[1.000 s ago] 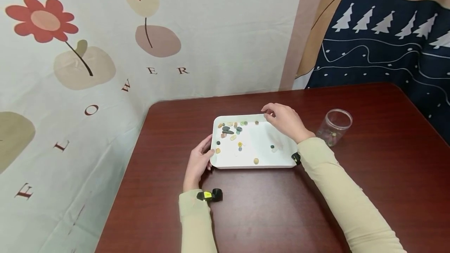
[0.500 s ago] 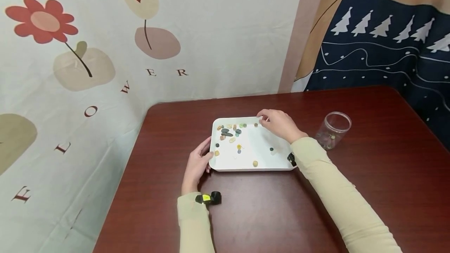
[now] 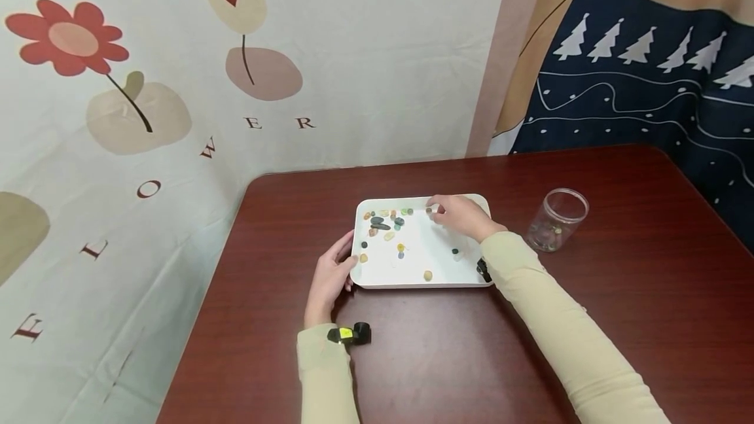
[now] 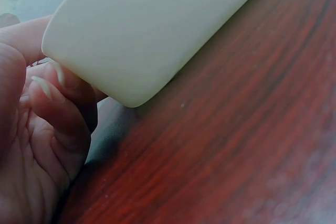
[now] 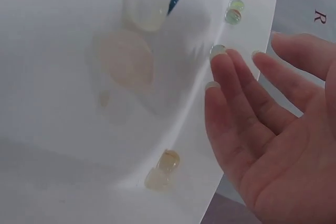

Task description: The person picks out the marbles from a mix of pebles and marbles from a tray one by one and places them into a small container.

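A shallow white tray (image 3: 415, 273) lies on the table, with several small stones on it. My left hand (image 3: 330, 277) holds its left side, thumb on the rim; the left wrist view shows curled fingers (image 4: 60, 111) against the tray's corner. Over the tray's far right part, my right hand (image 3: 462, 214) reaches in with loosely bent fingers. In the right wrist view, its fingertips lie right at a small greenish round stone (image 5: 218, 51) by the tray's wall. Dark oval stones (image 3: 379, 226) lie in the far left part. A yellowish stone (image 3: 428, 275) is near the front rim.
To the right of the tray stands a clear jar (image 3: 556, 221) with a few small stones at its bottom. The dark red wooden table (image 3: 424, 358) meets a flower-patterned cloth (image 3: 377, 70) behind, and a navy tree-patterned cloth (image 3: 636, 97) hangs at the right.
My right hand has come from the tray's far rim down and a little left, its fingertips now at a small stone inside. My left hand stays on the tray's left side.
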A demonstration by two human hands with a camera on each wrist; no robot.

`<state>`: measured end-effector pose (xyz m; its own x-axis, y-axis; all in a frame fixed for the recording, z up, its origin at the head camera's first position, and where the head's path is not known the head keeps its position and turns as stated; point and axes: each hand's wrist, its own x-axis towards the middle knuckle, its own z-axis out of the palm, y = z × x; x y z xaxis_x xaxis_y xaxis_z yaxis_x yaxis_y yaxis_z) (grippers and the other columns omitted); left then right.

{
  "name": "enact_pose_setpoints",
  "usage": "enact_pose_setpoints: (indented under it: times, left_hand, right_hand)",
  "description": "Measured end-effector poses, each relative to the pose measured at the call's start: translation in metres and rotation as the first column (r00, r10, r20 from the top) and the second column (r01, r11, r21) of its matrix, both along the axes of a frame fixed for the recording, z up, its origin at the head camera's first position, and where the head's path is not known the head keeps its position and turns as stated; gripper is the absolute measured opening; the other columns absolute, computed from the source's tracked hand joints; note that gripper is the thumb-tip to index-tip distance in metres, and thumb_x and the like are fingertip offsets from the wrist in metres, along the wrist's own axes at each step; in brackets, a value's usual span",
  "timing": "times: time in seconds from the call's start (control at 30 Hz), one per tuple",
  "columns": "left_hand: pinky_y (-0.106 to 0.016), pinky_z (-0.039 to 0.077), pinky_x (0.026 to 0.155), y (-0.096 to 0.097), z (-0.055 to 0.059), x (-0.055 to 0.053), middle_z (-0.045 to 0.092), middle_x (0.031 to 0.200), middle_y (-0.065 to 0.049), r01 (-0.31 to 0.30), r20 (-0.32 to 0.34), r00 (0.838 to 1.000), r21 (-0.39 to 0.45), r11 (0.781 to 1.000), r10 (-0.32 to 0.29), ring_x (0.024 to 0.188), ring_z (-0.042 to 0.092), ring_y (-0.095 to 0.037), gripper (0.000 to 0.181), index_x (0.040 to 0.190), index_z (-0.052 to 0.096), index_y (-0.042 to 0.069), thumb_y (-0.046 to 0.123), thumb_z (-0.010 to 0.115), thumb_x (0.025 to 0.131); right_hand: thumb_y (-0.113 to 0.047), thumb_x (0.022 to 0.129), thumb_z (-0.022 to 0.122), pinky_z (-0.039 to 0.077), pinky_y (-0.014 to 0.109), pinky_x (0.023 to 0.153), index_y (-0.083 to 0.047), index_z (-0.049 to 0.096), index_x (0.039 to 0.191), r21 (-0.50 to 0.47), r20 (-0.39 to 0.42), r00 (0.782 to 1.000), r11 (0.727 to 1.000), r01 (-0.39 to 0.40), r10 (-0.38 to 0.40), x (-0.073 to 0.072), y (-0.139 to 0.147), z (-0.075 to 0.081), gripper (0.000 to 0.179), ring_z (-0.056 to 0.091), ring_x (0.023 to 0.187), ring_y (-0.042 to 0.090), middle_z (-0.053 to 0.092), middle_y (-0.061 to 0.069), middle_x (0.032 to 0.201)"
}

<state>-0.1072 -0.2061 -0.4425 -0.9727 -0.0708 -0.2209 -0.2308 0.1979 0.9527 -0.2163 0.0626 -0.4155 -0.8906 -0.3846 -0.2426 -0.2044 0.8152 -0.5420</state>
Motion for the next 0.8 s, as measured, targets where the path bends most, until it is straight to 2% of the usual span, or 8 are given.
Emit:
enact_pose_setpoints:
  times: [0.23, 0.43, 0.8]
  left_hand:
    - [-0.026, 0.041, 0.037, 0.001, -0.001, -0.001, 0.051, 0.134, -0.006, -0.003, -0.001, 1.000, 0.001, 1.000, 0.003, 0.038, 0.042, -0.011, 0.051, 0.135, 0.047, 0.023, 0.008, 0.055, 0.087]
    - [-0.024, 0.041, 0.037, 0.001, 0.000, 0.000, 0.051, 0.133, -0.006, 0.005, -0.004, 1.000, 0.017, 1.000, -0.005, 0.039, 0.043, -0.011, 0.052, 0.135, 0.047, 0.024, 0.007, 0.055, 0.087]
    - [-0.024, 0.040, 0.037, 0.001, 0.001, 0.000, 0.050, 0.134, -0.006, 0.002, -0.001, 1.000, 0.019, 1.000, -0.002, 0.039, 0.042, -0.012, 0.052, 0.135, 0.047, 0.023, 0.006, 0.055, 0.087]
  right_hand:
    - [-0.024, 0.089, 0.057, 0.042, 0.030, 0.066, -0.016, 0.047, 0.134, 0.011, 0.028, 1.000, 1.000, 0.011, -0.012, -0.001, -0.006, -0.005, 0.047, 0.050, 0.079, 0.019, 0.058, 0.005, 0.099]
    - [-0.025, 0.089, 0.058, 0.041, 0.029, 0.062, -0.016, 0.047, 0.135, 0.012, 0.033, 0.998, 0.999, 0.044, -0.045, -0.003, -0.011, -0.010, 0.048, 0.049, 0.076, 0.019, 0.057, 0.005, 0.097]
    - [-0.025, 0.089, 0.058, 0.041, 0.031, 0.069, -0.013, 0.052, 0.130, 0.041, -0.004, 0.999, 0.998, 0.048, -0.047, -0.004, -0.015, -0.013, 0.042, 0.049, 0.084, 0.019, 0.057, 0.005, 0.098]
